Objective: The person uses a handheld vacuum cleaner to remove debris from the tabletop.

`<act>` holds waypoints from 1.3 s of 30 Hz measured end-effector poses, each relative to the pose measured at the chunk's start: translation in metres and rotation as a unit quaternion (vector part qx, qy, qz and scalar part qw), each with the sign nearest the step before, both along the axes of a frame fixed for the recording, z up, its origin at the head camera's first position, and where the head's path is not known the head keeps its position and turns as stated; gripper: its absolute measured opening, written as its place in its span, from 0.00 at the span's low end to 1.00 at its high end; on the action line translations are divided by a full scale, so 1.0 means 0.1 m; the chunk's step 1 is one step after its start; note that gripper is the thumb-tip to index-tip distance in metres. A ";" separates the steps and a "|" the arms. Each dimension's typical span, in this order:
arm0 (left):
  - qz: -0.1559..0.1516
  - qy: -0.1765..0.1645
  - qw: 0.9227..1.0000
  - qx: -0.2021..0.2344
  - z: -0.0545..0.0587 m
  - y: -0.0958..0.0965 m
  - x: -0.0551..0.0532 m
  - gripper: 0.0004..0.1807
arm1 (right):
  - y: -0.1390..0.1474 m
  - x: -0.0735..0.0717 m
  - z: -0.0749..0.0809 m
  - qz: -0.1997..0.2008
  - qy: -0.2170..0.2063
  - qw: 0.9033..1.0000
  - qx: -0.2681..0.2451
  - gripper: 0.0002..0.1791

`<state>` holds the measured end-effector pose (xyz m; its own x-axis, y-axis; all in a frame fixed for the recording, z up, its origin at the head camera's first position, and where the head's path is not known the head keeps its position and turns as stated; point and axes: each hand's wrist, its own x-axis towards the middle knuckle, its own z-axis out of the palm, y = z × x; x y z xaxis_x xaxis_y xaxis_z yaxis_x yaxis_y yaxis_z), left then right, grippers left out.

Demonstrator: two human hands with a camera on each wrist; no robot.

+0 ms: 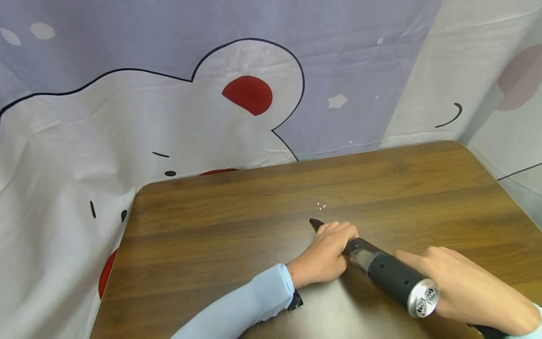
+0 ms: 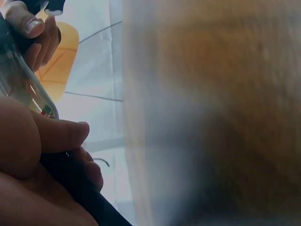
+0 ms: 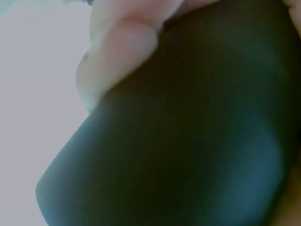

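A black handheld vacuum cleaner (image 1: 391, 274) with a clear section and a silver end slants across the table, its rear end towards me. My left hand (image 1: 327, 255) holds its narrow black nozzle (image 1: 315, 224), whose tip sticks out past the fingers. In the left wrist view, thumb and fingers wrap the dark nozzle just ahead of the clear dust cup (image 2: 21, 82). Around the vacuum's body my right hand (image 1: 450, 280) is curled; the right wrist view shows fingers along the dark casing (image 3: 178, 132), blurred. Several tiny white bits (image 1: 321, 206) lie just beyond the nozzle tip.
The brown wooden table (image 1: 203, 235) has rounded far corners. Behind it and along its sides hangs a printed cloth curtain (image 1: 347, 61), close to the table edges.
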<state>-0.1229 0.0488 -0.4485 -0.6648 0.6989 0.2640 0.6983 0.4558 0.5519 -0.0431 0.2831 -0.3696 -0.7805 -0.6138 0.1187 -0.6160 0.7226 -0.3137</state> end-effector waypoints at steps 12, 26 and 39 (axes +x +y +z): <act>-0.023 -0.003 1.000 -0.009 -0.04 0.02 -0.16 0.23 | -0.05 -0.03 -0.03 -0.027 0.008 1.000 0.013 0.26; -0.047 -0.006 0.999 -0.015 -0.06 0.10 -0.31 0.21 | -0.02 -0.07 0.00 -0.055 -0.027 0.997 0.037 0.25; -0.063 -0.014 0.998 -0.010 -0.07 0.10 -0.41 0.20 | -0.01 -0.13 -0.05 -0.057 -0.003 0.998 0.040 0.25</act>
